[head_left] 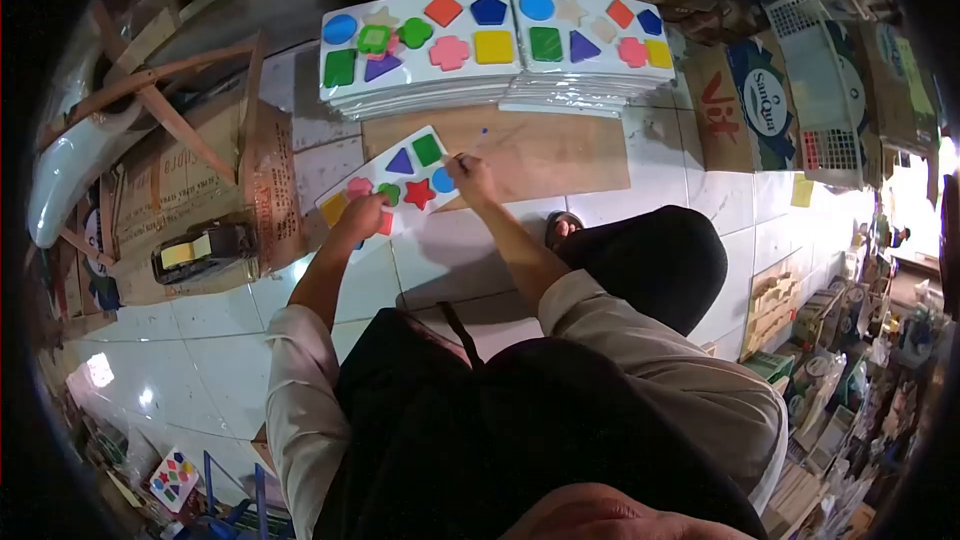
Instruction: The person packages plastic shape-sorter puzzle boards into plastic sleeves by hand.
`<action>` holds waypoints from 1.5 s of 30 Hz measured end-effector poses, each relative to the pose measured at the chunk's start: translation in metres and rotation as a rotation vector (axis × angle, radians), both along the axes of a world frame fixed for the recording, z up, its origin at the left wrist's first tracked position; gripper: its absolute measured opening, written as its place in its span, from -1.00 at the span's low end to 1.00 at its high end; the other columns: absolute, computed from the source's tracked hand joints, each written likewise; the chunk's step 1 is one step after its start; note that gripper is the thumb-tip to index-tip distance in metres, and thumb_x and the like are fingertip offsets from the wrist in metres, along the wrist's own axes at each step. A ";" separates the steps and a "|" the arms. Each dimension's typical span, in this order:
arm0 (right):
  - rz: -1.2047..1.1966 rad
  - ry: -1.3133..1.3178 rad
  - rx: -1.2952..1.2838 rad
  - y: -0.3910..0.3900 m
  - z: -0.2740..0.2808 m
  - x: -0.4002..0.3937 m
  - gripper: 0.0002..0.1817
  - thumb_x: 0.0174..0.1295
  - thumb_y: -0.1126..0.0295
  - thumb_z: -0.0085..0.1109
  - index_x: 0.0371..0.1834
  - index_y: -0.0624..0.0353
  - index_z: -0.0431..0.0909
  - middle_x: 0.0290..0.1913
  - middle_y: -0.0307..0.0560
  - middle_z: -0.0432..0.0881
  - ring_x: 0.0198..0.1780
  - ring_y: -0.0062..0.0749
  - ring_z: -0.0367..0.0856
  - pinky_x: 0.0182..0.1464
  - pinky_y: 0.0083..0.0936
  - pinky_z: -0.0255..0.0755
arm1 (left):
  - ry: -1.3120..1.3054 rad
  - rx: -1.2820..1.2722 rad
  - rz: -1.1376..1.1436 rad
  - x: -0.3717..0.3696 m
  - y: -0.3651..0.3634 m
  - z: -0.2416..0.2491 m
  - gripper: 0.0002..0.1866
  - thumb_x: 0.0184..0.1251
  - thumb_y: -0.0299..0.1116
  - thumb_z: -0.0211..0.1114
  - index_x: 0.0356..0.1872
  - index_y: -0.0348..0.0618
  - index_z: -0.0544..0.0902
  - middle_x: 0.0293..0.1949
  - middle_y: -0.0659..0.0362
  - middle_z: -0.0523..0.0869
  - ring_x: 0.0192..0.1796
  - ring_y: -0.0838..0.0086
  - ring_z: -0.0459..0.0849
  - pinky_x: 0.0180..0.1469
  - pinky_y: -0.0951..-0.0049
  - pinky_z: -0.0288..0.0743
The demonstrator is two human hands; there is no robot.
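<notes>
A white shape puzzle board point(425, 145) lies slanted in front of me, partly over a flat cardboard sheet. Green, purple, red, blue, pink and yellow shapes sit on it, with a red star point(419, 193) near its middle. My left hand point(362, 217) is closed at the board's lower edge, its fingertips by the green flower-shaped piece point(389, 194). At the right end, by the blue circle point(443, 180), my right hand point(472, 180) has its fingers curled in a pinch. Whatever is between them is too small to make out.
Two stacks of similar boards, a left stack point(420, 75) and a right stack point(590, 75), stand beyond the cardboard sheet point(560, 160). A tape dispenser point(205, 248) rests on a carton point(185, 190) at left. More cartons point(745, 100) stand at right.
</notes>
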State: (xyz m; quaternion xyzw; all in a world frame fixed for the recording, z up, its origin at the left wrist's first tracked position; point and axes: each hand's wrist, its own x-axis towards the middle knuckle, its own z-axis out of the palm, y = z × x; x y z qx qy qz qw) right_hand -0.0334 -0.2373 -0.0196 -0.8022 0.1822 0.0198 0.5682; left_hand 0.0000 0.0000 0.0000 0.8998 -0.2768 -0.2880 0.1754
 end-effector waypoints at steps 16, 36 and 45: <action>0.260 -0.047 -0.079 0.044 0.058 -0.007 -0.52 0.08 0.02 0.13 -0.65 0.29 0.46 -0.65 0.04 0.53 -0.59 -0.22 0.55 -0.48 -0.41 0.40 | -0.096 0.029 0.110 0.035 0.030 0.002 -0.80 0.01 -0.52 0.02 -0.33 -0.17 0.57 -0.29 -0.03 0.62 -0.17 0.14 0.58 -0.10 0.29 0.42; 0.289 -0.112 -0.018 0.045 0.044 -0.018 -0.64 0.09 0.20 0.16 -0.62 0.31 0.47 -0.64 0.06 0.53 -0.63 -0.26 0.50 -0.55 -0.41 0.33 | -0.049 0.171 0.117 0.022 0.025 0.000 -0.78 0.03 -0.42 0.01 -0.32 -0.06 0.59 -0.23 0.03 0.62 -0.13 0.17 0.58 -0.07 0.27 0.42; 0.259 -0.073 -0.059 0.043 0.029 -0.021 -0.61 0.09 0.16 0.16 -0.64 0.30 0.48 -0.68 0.07 0.47 -0.66 -0.22 0.43 -0.57 -0.36 0.27 | 0.045 0.159 0.114 0.020 0.022 -0.002 -0.72 -0.06 -0.56 0.02 -0.30 -0.05 0.59 -0.24 0.05 0.63 -0.12 0.20 0.58 -0.08 0.29 0.42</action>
